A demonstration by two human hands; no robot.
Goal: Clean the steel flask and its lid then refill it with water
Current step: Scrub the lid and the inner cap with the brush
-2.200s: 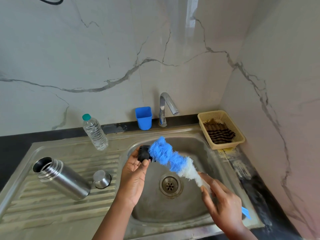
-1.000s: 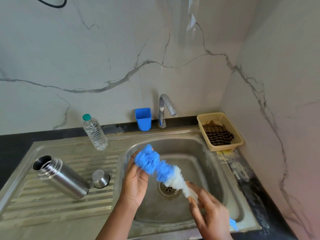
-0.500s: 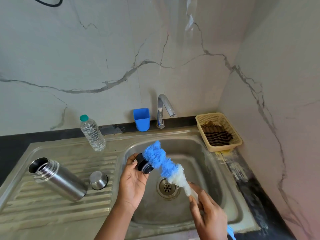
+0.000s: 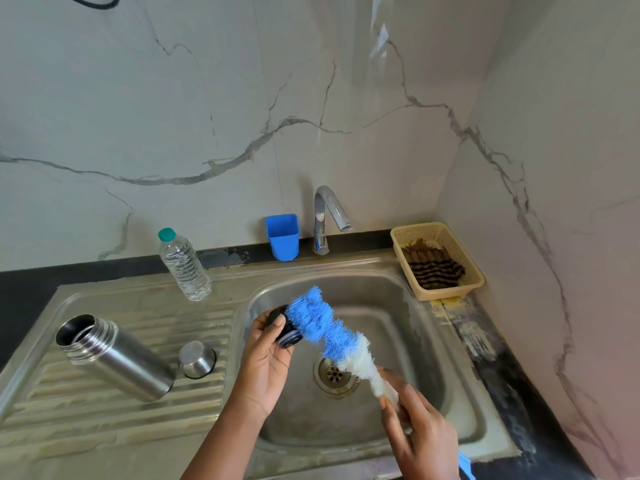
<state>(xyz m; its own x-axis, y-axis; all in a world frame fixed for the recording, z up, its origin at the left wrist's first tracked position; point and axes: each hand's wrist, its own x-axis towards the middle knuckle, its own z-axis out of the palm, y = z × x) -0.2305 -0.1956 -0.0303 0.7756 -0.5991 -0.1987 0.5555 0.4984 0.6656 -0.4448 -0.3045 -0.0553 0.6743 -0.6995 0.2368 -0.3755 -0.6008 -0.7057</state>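
Over the sink basin, my left hand grips the flask's black inner lid. My right hand holds a blue and white bottle brush by its handle, and the blue bristles press against the lid. The open steel flask lies on its side on the ribbed drainboard, mouth toward the back left. Its small steel cap sits upside down beside the flask's base.
A clear plastic water bottle with a green cap stands at the back of the drainboard. A blue cup and the tap are behind the basin. A beige basket with a striped cloth sits at the right.
The brush has been rubbing back and forth over the black lid in my left hand. Both hands stay above the basin; flask and cap have not moved.
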